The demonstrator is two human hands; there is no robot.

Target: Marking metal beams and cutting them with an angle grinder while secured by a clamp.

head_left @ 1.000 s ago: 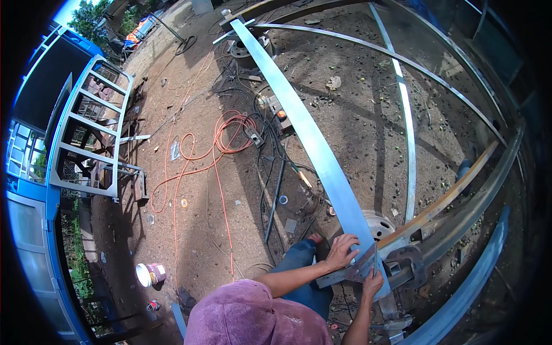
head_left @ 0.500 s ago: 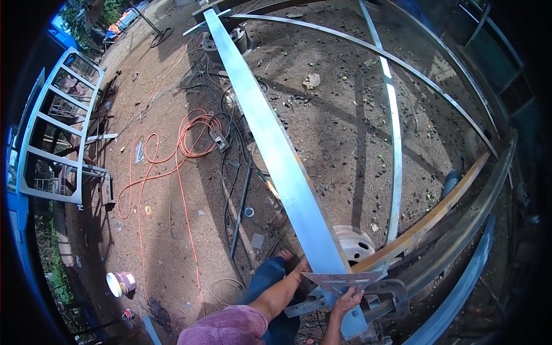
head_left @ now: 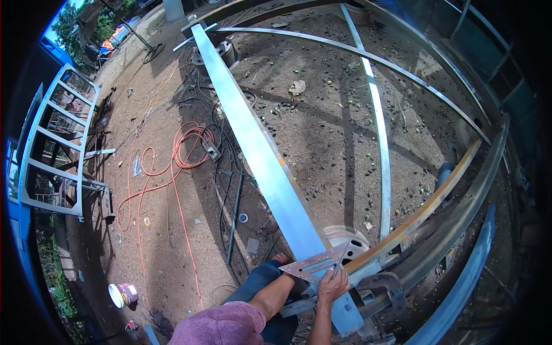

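Note:
A long, flat, shiny metal bar (head_left: 253, 149) runs from the far left down to my body. Over its near end is a triangular metal square (head_left: 307, 264) with slots cut in it. My right hand (head_left: 333, 286) grips the square at its near right edge, thumb and fingers closed. A thin dark strip stands up beside those fingers; whether it is the square's lip or a separate marker, I cannot tell. My left hand (head_left: 291, 278) reaches to the bar's left edge under the square, which hides its fingers. A rusty C-clamp (head_left: 394, 290) sits right of the bar's near end.
Rusty beams (head_left: 414, 227) curve away at the right, near a wheel rim (head_left: 348, 244) beneath the bar. Orange cord (head_left: 187, 146) and black cables lie on the dirt at left. A white bucket (head_left: 122, 295) lies tipped over. A metal frame (head_left: 57, 144) stands far left.
The square has turned and tilted, its slotted face now showing, and has moved slightly left and up with my right hand. The whole view has shifted a little.

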